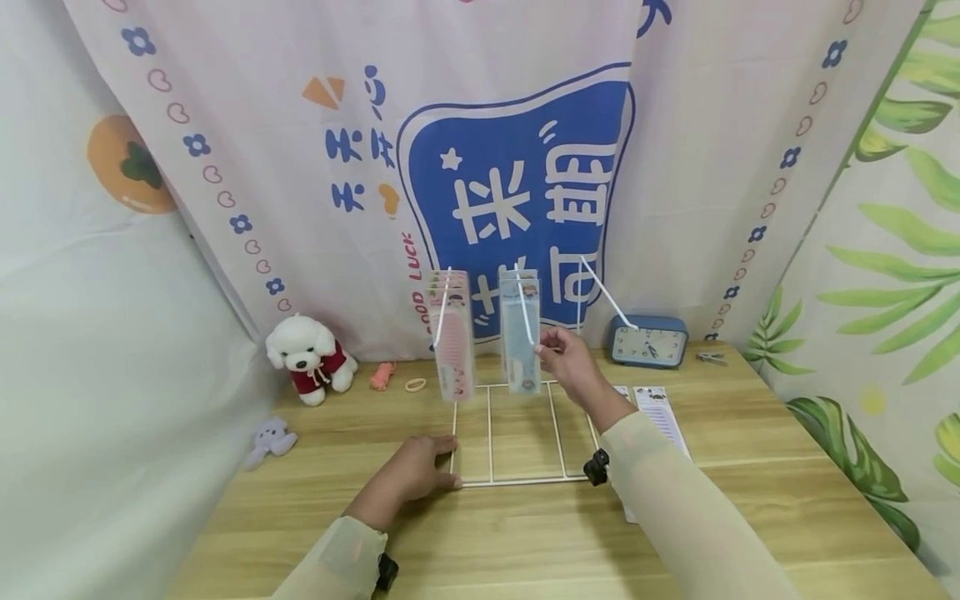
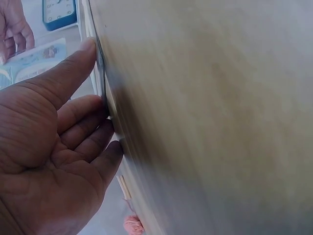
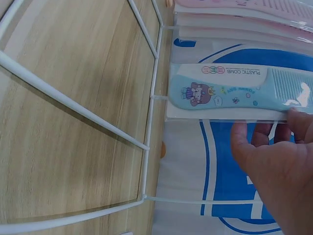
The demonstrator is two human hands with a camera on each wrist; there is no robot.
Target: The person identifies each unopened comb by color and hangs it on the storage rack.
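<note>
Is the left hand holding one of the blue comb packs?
No, the left hand rests on the table against the white wire rack's base, holding nothing.

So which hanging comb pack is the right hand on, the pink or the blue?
The blue comb pack, on the middle hook; the right hand touches its edge. The pink packs hang apart on the left hook.

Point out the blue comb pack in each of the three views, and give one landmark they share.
Head: the blue comb pack hangs mid-frame on the white wire rack, by the right hand.
Left wrist: top-left corner, partly seen.
Right wrist: upper right, fingers at its edge.
Shared landmark: the white wire rack.
</note>
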